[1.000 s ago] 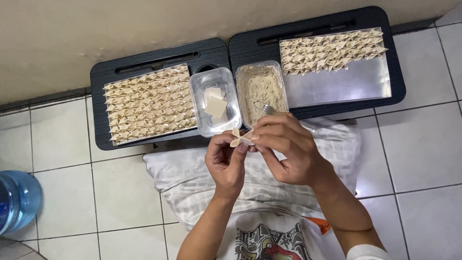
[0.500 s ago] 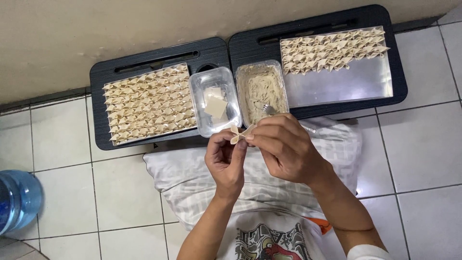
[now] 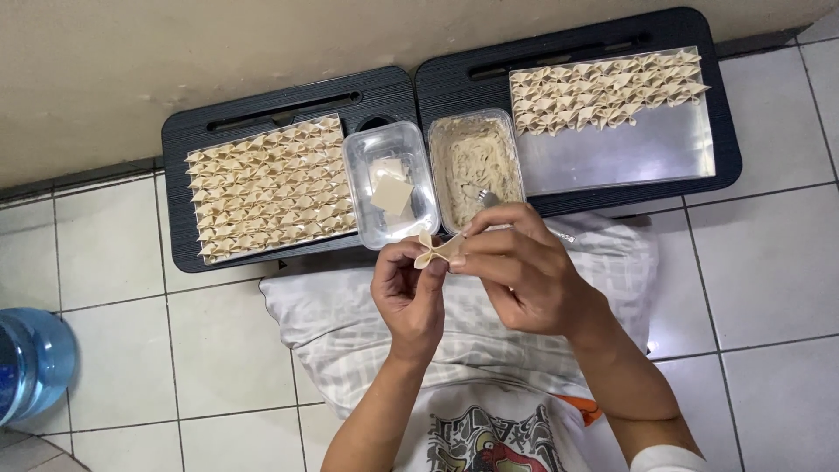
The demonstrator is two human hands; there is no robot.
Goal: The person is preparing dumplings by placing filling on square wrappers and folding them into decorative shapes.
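- The left hand (image 3: 409, 295) and the right hand (image 3: 516, 267) meet just below the clear tub (image 3: 360, 179), over a pale checked pillow (image 3: 323, 323).
- Both pinch one small folded dumpling (image 3: 438, 250): the left hand's fingers are curled shut on its left end, the right hand's thumb and fingertips are closed on its right end.
- The dumpling sits in the air just off the near edge of the clear tub, touching neither tub.
- The clear tub holds square wrappers (image 3: 391, 194); touching its right side stands the filling tub (image 3: 473, 157), with a utensil (image 3: 486, 199) at its near rim.
- Left of the clear tub, a full tray (image 3: 266, 188) of folded dumplings reaches the black table's (image 3: 179, 144) near edge.
- Right of the filling tub, the metal tray (image 3: 629, 153) has dumplings along its far edge only; its near half lies bare.
- White floor tiles (image 3: 769, 253) lie open on both sides of the pillow; a blue water bottle (image 3: 31, 363) stands far left.
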